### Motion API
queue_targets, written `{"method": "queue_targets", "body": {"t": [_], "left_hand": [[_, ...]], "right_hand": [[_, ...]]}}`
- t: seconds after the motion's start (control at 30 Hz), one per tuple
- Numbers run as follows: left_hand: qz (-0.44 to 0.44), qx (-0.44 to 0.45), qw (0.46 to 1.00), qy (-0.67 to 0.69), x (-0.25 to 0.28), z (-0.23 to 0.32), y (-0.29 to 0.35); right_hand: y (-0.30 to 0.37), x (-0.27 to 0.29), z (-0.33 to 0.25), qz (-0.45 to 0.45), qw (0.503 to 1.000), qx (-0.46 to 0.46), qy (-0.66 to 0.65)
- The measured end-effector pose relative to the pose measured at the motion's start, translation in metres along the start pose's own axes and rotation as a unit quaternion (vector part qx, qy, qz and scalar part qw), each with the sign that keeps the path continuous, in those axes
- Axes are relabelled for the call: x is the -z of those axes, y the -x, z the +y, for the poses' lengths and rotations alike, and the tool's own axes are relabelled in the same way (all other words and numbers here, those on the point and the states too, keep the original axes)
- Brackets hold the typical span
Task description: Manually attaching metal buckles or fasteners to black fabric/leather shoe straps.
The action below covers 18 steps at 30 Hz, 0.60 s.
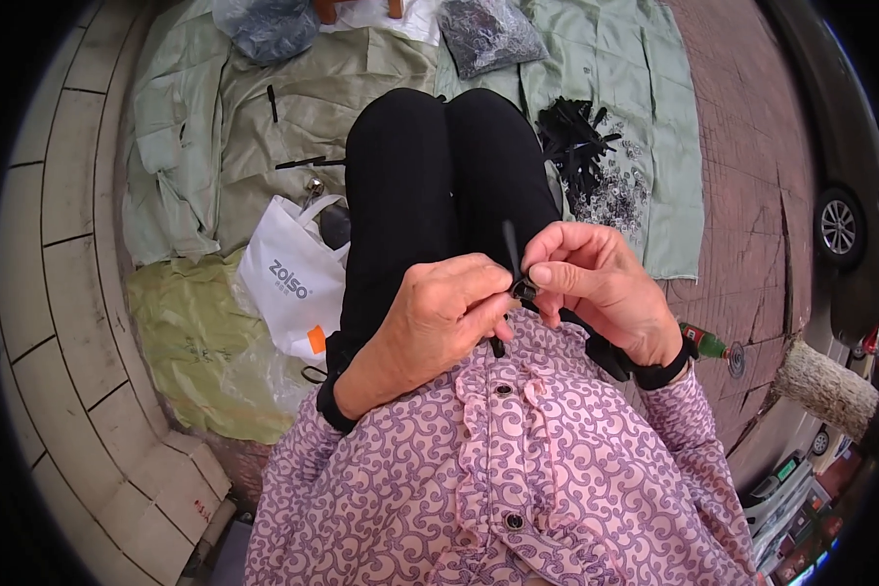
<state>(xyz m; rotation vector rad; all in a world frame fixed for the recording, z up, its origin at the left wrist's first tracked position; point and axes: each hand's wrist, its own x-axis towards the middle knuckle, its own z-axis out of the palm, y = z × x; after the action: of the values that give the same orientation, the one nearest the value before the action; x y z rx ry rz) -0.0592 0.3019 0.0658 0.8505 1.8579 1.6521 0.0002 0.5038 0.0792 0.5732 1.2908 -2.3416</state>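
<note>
Above my lap, my left hand (439,317) and my right hand (596,288) meet, both with fingers pinched together. Between them is a narrow black strap (511,244), its blurred upper end sticking up past the fingertips. A small dark, shiny ring-like piece (524,290) sits at the fingertips where the strap passes; its exact shape is partly covered. To the right of my knees lies a pile of black straps (578,146). Many small shiny metal-looking pieces (620,190) are scattered beside it.
Pale green sheets (669,127) cover the paving. Single black straps (272,103) lie left of my legs, near a white tote bag (288,264). Filled plastic bags (488,37) rest at the far side. A green bottle (705,342) lies to the right; a parked car (840,146) stands beyond.
</note>
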Motion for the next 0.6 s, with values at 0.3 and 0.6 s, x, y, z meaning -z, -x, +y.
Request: {"method": "queue_targets", "body": {"t": [0.3,0.6], "left_hand": [[-0.019,0.042,0.997,0.057,0.0,0.002,-0.005],[-0.016,0.062,0.997,0.05,0.008,0.006,0.0]], "right_hand": [[0.0,-0.004,0.009,-0.013,0.995,0.044,-0.083],[-0.001,-0.012,0.019,0.049,0.99,0.129,0.0]]}}
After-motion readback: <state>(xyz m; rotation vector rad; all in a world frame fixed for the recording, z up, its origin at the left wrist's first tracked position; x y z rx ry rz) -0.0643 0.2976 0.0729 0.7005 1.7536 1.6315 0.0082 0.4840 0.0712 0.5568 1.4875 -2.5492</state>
